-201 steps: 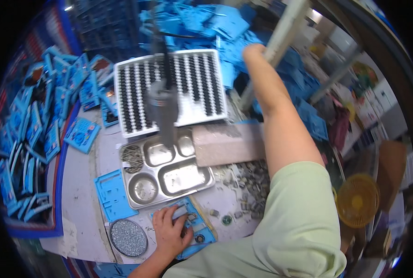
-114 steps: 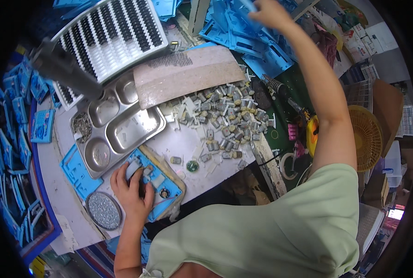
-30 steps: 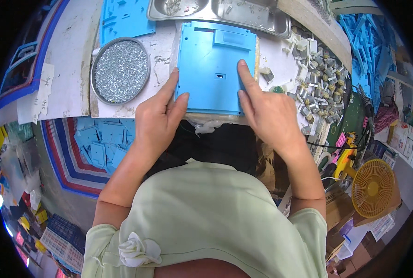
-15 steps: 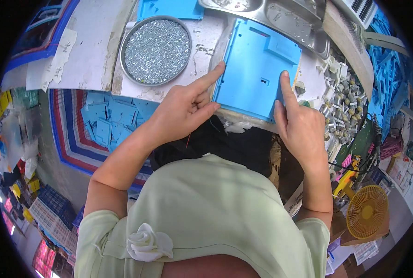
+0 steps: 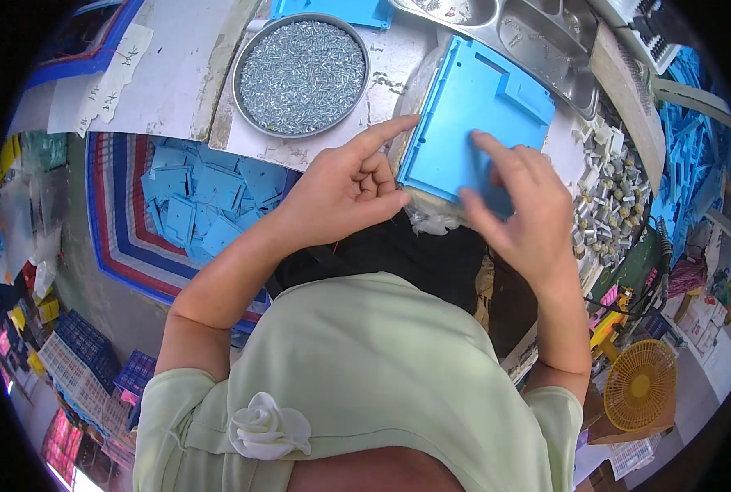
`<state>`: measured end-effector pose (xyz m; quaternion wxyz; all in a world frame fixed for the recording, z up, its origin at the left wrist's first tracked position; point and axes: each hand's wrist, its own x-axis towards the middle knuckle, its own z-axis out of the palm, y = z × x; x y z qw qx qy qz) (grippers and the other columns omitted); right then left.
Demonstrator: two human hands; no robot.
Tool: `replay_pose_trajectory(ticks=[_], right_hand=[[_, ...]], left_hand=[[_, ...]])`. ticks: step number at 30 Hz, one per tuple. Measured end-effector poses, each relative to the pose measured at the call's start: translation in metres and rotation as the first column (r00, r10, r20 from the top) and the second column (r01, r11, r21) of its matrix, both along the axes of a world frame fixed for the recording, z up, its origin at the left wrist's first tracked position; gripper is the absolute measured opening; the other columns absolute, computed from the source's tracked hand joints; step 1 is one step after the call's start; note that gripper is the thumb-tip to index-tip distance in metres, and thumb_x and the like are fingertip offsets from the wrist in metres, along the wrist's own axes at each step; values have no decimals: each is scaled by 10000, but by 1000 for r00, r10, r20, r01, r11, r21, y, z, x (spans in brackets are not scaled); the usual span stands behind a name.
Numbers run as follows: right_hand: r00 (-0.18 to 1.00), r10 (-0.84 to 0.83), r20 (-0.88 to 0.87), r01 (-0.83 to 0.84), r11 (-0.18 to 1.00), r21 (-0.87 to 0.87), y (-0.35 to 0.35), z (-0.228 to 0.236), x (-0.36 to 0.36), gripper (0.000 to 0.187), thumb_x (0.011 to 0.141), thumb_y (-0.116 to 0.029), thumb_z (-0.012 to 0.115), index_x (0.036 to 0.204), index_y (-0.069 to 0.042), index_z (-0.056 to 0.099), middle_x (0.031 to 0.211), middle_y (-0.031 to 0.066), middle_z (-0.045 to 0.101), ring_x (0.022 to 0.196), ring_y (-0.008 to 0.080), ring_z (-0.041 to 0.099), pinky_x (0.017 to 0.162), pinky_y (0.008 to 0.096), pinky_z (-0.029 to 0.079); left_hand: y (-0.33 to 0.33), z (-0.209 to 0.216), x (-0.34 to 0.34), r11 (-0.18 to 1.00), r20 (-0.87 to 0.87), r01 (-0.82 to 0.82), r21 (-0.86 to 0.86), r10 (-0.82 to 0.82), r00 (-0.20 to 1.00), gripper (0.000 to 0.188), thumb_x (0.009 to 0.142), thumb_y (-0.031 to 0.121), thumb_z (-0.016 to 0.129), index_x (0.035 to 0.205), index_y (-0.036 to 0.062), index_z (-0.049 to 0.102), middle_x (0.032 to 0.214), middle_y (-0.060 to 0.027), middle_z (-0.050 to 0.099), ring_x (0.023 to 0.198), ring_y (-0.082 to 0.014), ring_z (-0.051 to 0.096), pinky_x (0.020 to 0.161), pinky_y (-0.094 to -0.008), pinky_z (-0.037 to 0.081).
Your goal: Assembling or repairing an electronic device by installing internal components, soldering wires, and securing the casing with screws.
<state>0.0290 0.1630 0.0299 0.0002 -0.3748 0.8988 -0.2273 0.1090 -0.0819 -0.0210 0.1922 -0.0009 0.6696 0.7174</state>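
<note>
A flat blue plastic panel (image 5: 462, 102) with a raised block near its far right corner lies tilted on a padded, plastic-wrapped support (image 5: 435, 209). My left hand (image 5: 345, 184) is at the panel's left side, index finger stretched to the edge and thumb by the near left corner, with the other fingers curled. My right hand (image 5: 534, 205) is over the panel's near right part, fingers apart and slightly blurred. It covers that corner, and whether its fingertips touch the surface I cannot tell.
A round pan of small metal screws (image 5: 301, 75) stands left of the panel. Behind is a metal compartment tray (image 5: 538, 41). Small metal parts (image 5: 612, 184) are heaped at right. A striped bag (image 5: 119, 221) at left holds blue panels (image 5: 181, 217). A yellow fan (image 5: 640, 384) stands lower right.
My right hand has moved left over the panel, its index finger leaving the right edge and now above the surface. My left hand stays along the left edge. The view has shifted slightly.
</note>
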Motion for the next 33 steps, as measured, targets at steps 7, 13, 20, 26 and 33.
replay_pose_trajectory(ticks=[7,13,20,26,33], right_hand=[[967,110,-232,-115,993,-10,-18,-28,2,586,667,-264,851,1231,-163,732,746,19,511,675,201,548,547,342,440],[980,152,-129,-156,987,-26,-18,-17,-9,569,657,-254,851,1214,-185,752,732,17,509,632,199,536,524,338,425],[987,142,-73,-149,984,-96,-15,-12,-10,495,683,-221,841,1169,-178,759,723,30,521,635,215,554,529,352,439],[990,-52,129,111,847,-519,27,-21,-1,305,775,-88,779,1075,-40,753,826,80,656,701,205,606,622,329,482],[606,-441,662,754,584,-301,55,-26,-16,210,927,-71,699,1116,21,698,749,35,648,639,100,606,574,235,488]], left_hand=[[15,-4,7,965,-124,-77,-249,47,991,662,982,55,627,1592,108,374,712,-41,626,652,-107,569,656,-264,491],[-18,35,-5,963,-77,35,-268,-58,995,638,963,60,649,1563,94,436,727,-4,621,658,-79,546,644,-248,475],[-22,26,-54,838,-711,-327,-436,-98,696,364,862,60,716,1224,64,683,1104,-79,664,985,-203,636,786,-320,502],[15,10,-60,734,-689,-206,-648,-449,570,482,825,260,760,1289,151,689,1274,-64,635,1295,-280,544,1043,-484,390],[20,22,-68,680,-610,-124,-723,-543,577,499,813,226,766,1294,120,682,1345,-139,606,1350,-352,509,1131,-554,356]])
